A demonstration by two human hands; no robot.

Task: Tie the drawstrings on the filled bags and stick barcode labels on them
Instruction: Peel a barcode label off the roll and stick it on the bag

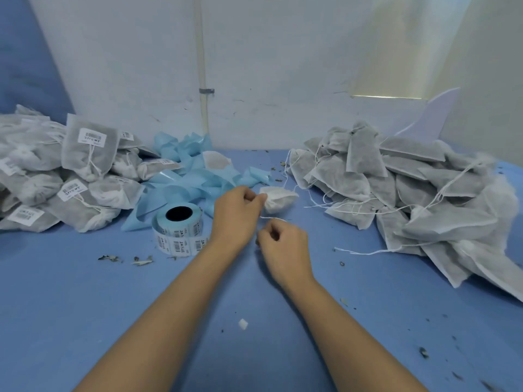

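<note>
blue table (85, 306), mid frame: left hand (237, 212) pinches the neck of a filled bag (280, 200), right hand (284, 246) pinches its string (273, 219).

Blue table (85, 306) carries labelled bags (85, 154), untied bags (410, 193), label roll (178, 230), blue scraps (192, 176).

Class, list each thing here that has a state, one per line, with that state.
Held bag: neck gathered, no label.
Drawstring: pulled out, in right hand.
Left hand: pinches the bag's neck.
Right hand: pinches drawstring.
Label roll: labels remaining.
Left pile: closed, labelled.
Right pile: strings loose, unlabelled.
</note>
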